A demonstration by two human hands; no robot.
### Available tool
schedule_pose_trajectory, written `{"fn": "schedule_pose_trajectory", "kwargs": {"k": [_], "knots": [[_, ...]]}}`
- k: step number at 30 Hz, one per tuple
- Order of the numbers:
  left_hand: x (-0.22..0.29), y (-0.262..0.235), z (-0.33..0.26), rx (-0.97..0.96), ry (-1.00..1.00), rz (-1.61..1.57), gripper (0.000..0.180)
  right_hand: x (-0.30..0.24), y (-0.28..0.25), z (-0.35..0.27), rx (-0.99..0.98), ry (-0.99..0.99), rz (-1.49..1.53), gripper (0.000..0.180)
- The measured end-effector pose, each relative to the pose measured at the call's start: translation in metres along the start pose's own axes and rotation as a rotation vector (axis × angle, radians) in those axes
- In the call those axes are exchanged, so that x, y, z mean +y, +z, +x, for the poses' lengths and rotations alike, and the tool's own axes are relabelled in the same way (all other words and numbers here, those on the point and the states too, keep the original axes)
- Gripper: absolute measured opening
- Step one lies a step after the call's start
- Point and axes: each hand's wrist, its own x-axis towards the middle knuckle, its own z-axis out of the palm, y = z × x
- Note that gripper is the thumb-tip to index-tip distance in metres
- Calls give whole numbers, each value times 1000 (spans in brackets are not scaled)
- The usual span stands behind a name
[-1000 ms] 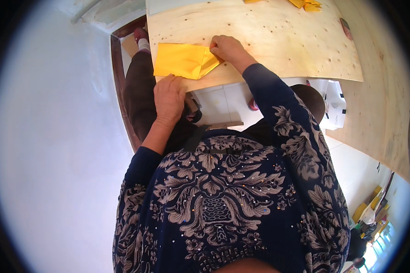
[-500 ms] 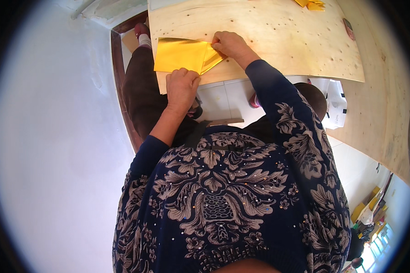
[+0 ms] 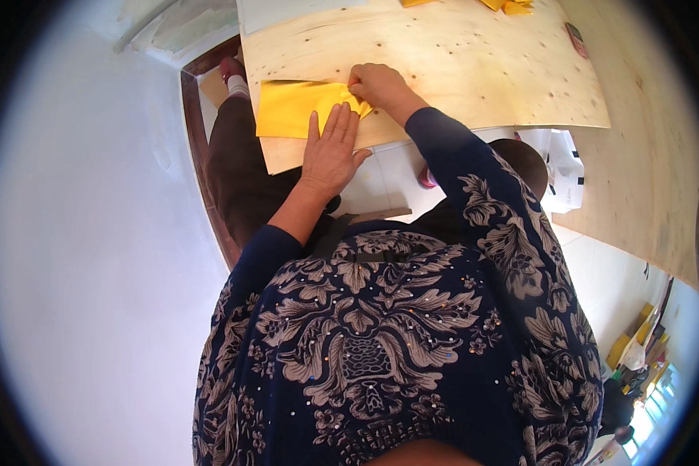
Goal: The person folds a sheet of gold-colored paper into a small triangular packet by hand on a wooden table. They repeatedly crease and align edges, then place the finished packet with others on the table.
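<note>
A sheet of shiny gold paper (image 3: pixel 295 111) lies near the front left of the wooden board, its right end folded. My left hand (image 3: pixel 334 147) rests flat on the paper's lower right part, fingers stretched out, the thumb apart. With fingers bent together, my right hand (image 3: pixel 377 85) grips the folded right end of the gold paper at its upper corner. Part of the fold is hidden beneath both hands.
The pale wooden board (image 3: pixel 443 70) serves as the tabletop. More folded gold paper (image 3: pixel 512 6) sits at its far edge. A small red and dark object (image 3: pixel 577 40) lies at the far right. Below the board's right side stands a white bag (image 3: pixel 565 172).
My left hand has moved from the paper's lower edge onto the paper and flattened out. My right hand has shifted slightly left, with the gold paper's end folded further in.
</note>
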Motion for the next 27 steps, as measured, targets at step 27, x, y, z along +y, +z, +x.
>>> {"fn": "schedule_pose_trajectory", "kwargs": {"k": [27], "knots": [[-5, 0, -2, 32, 28, -55, 70, 21, 26, -112, 353, -130, -485, 58]]}}
